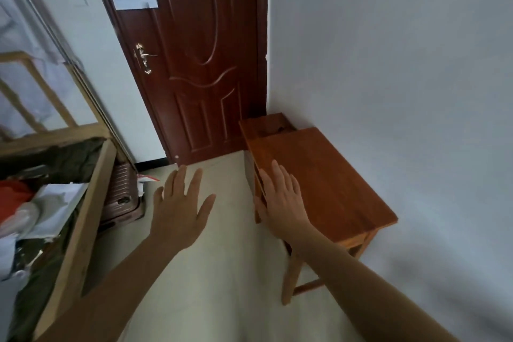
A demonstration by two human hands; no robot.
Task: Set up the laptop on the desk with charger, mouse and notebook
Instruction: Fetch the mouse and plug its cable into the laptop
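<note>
A small reddish wooden desk stands against the white wall at the right, its top bare. My right hand is stretched out with straight, spread fingers over the desk's left edge; whether it touches the wood I cannot tell. My left hand hovers open, palm down, over the pale floor to the left of the desk and holds nothing. No laptop, charger, mouse or notebook shows in this view.
A dark brown door with a paper notice is shut straight ahead. A wooden bed frame piled with clothes and papers runs along the left. A pinkish suitcase stands by it. A strip of pale floor lies between bed and desk.
</note>
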